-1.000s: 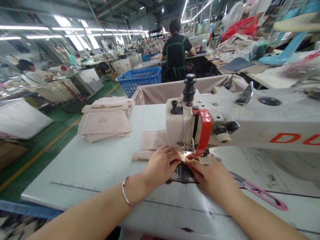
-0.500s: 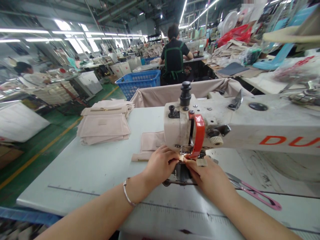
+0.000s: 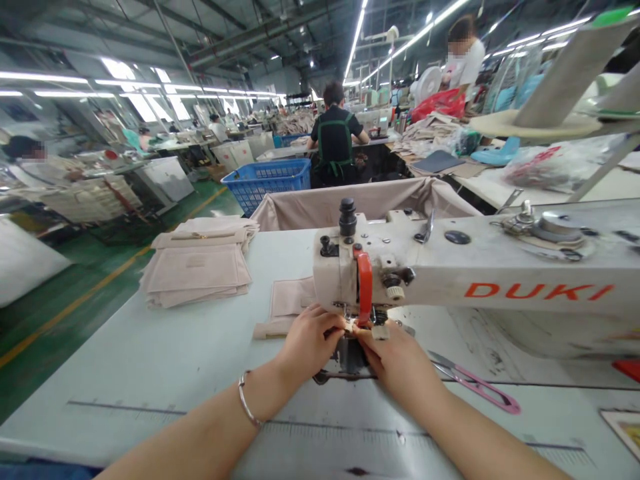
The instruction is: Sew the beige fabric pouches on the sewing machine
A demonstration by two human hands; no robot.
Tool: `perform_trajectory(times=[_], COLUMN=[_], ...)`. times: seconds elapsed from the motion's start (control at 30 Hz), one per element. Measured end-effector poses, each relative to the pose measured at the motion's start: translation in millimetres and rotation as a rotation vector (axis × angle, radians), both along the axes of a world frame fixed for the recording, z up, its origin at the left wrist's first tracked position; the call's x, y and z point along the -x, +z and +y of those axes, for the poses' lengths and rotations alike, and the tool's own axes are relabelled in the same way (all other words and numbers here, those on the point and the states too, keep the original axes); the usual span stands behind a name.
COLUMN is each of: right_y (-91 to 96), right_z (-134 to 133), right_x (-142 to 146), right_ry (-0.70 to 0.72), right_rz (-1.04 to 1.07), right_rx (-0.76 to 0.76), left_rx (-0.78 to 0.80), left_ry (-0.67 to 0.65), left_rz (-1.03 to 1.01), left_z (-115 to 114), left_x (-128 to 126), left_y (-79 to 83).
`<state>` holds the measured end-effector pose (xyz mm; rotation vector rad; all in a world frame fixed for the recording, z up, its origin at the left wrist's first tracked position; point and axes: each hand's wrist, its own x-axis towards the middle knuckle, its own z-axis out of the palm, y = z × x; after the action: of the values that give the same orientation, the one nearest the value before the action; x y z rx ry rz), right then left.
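Both my hands meet under the needle of a cream sewing machine [image 3: 450, 273] marked DUKI. My left hand [image 3: 307, 343] has its fingers curled, pinching a small beige fabric piece [image 3: 285, 313] at the presser foot. My right hand [image 3: 395, 360] pinches the same piece from the right side, fingers pressed together. A red guard [image 3: 365, 287] hangs on the machine head just above my fingertips. The fabric runs left from the needle across the table. A silver bangle sits on my left wrist.
A stack of beige fabric pieces [image 3: 197, 270] lies at the table's left rear. Pink-handled snips [image 3: 475, 383] rest right of my right hand. A cloth bin [image 3: 360, 200] and blue basket [image 3: 267, 177] stand behind the table. A person in black [image 3: 335, 140] works further back, others nearby.
My head has pulled back and tilted up, showing more of the machine arm and its lettering. Both hands stay at the needle, holding the fabric piece.
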<state>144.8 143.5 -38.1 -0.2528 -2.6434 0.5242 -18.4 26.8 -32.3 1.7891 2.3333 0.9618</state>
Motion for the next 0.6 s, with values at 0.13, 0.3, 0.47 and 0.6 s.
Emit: perform_trajectory(times=[0.13,0.3,0.47,0.6], right_y=[2.8,6.3,-0.7,-7.3], right_z=[-3,-7,-7,-10], right_x=[1,4,8,8], right_ry=[-0.012,-0.045,-0.036,-0.048], right_rz=[-0.014,-0.03,-0.038,-0.025], right_rx=[0.03,0.007,-0.016,-0.008], left_rx=[-0.011,0.069,0.077,0.094], left_ry=[-0.002,0.023,-0.007,-0.048], left_rz=[0.006,-0.008,-0.028,-0.017], left_z=[-1,-3,-5,-8], left_x=[1,8,16,17], left_y=[-0.9,-10.6,-18.8,-19.9])
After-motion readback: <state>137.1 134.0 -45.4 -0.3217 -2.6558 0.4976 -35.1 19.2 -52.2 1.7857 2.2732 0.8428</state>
